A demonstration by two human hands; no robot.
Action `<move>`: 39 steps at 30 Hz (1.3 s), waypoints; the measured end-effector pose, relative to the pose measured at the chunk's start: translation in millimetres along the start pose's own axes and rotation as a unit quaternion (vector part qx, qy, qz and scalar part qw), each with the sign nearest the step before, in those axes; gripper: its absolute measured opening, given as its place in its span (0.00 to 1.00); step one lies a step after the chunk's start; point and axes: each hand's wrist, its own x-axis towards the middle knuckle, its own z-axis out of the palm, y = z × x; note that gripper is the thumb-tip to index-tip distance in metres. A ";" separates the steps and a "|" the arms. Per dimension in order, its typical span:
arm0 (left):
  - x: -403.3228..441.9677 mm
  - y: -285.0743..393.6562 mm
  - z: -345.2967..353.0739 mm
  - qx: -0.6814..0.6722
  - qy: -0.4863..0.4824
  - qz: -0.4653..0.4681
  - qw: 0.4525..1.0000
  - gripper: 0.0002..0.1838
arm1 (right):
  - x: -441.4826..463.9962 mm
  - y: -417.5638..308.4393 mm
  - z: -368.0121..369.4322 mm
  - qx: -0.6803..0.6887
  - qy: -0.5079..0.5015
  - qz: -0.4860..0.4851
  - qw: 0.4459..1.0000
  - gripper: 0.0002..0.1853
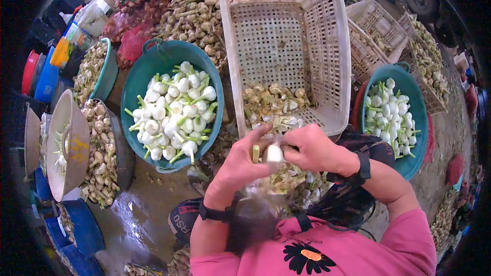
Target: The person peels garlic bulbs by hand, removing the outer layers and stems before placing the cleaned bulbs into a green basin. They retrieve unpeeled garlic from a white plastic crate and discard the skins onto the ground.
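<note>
A white garlic bulb [274, 154] with a short green stem sits in my left hand [243, 159], whose fingers and thumb close around it. My right hand [317, 148] is curled into a fist right against the bulb's other side. What its fingers pinch is hidden and slightly blurred. Beneath both hands lies a heap of garlic peelings [286, 181]. Just beyond stands a tipped white plastic crate [332, 71], with peelings and dirty garlic near its lower edge.
To the left is a green tub [215, 79] of clean white garlic; another green tub [419, 138] of it stands right. Unpeeled garlic [192, 13] is piled behind. A container of dirty garlic [102, 158] and blue barrels [84, 227] are far left. More crates [376, 25] stand back right.
</note>
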 end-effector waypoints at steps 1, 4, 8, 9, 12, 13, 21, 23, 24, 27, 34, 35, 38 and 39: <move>-2.4 5.3 0.9 0.087 -0.002 0.035 0.996 0.39 | -0.5 0.8 0.8 0.069 -0.013 0.068 0.995 0.08; -2.3 3.0 4.4 0.184 0.007 0.136 0.973 0.41 | -4.2 9.5 5.0 0.242 -0.015 0.218 0.945 0.10; 2.4 -12.2 6.0 0.199 0.086 0.135 0.967 0.37 | -7.3 28.1 31.6 0.255 0.123 0.188 0.940 0.12; 7.7 -12.8 8.1 0.207 0.095 0.116 0.967 0.35 | -7.8 27.2 30.7 0.207 0.178 0.161 0.948 0.13; 9.5 1.9 14.3 0.219 0.126 -0.015 0.968 0.19 | -17.0 20.1 37.4 -0.011 0.207 0.004 0.978 0.13; 14.0 -5.1 22.5 0.264 0.205 0.053 0.941 0.17 | -15.0 2.2 30.9 0.090 0.175 0.079 0.977 0.11; 0.9 -3.0 16.6 -0.088 0.149 -0.092 0.981 0.18 | 5.9 21.1 44.8 0.541 0.126 0.199 0.808 0.08; -2.4 1.5 17.8 -0.128 0.143 -0.086 0.978 0.16 | 5.9 15.1 38.8 0.607 0.135 0.215 0.753 0.08; -2.9 2.6 18.1 -0.147 0.140 -0.083 0.976 0.16 | 6.2 9.1 31.9 0.638 0.139 0.223 0.724 0.07; 4.9 -10.2 17.5 -0.281 0.158 0.035 0.946 0.17 | -8.3 -1.1 12.2 0.445 0.254 0.081 0.855 0.10; 4.9 -23.4 -0.3 -0.338 0.129 0.034 0.932 0.21 | -32.5 48.8 42.5 0.324 0.080 0.153 0.930 0.10; 4.8 -20.4 3.3 -0.313 0.125 0.010 0.941 0.21 | -39.2 50.6 65.2 -0.001 -0.010 0.034 0.999 0.13; 6.0 -8.7 10.5 -0.318 0.155 0.053 0.934 0.20 | -44.0 33.8 50.3 -0.002 -0.094 0.190 0.977 0.16; 5.7 -7.7 11.2 -0.311 0.165 0.059 0.934 0.20 | -34.6 35.8 34.5 0.140 -0.024 0.236 0.961 0.17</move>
